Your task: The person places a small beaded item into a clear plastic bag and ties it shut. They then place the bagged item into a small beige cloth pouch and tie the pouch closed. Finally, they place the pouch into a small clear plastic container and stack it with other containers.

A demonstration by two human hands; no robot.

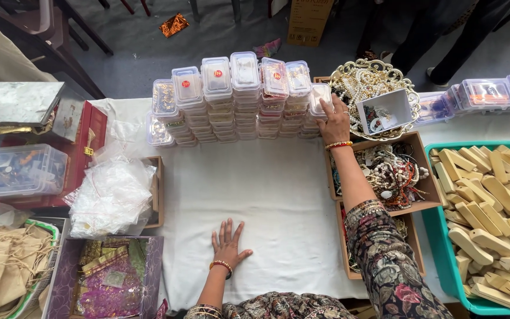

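Note:
My left hand (229,243) lies flat on the white tablecloth (267,195), fingers spread, holding nothing. My right hand (335,121) reaches forward to the right end of several stacks of small clear plastic boxes (243,100). Its fingers touch the rightmost stack (319,106). Whether they grip a box I cannot tell. Both wrists wear red and gold bangles.
A gold tray of pearl beads (373,77) holds a small white box (385,109). Cardboard trays of bead jewellery (396,171) sit right of my arm. A teal tray holds wooden pieces (491,212). At left are clear bags (110,195), a clear tub (16,171), cloth pouches (1,266).

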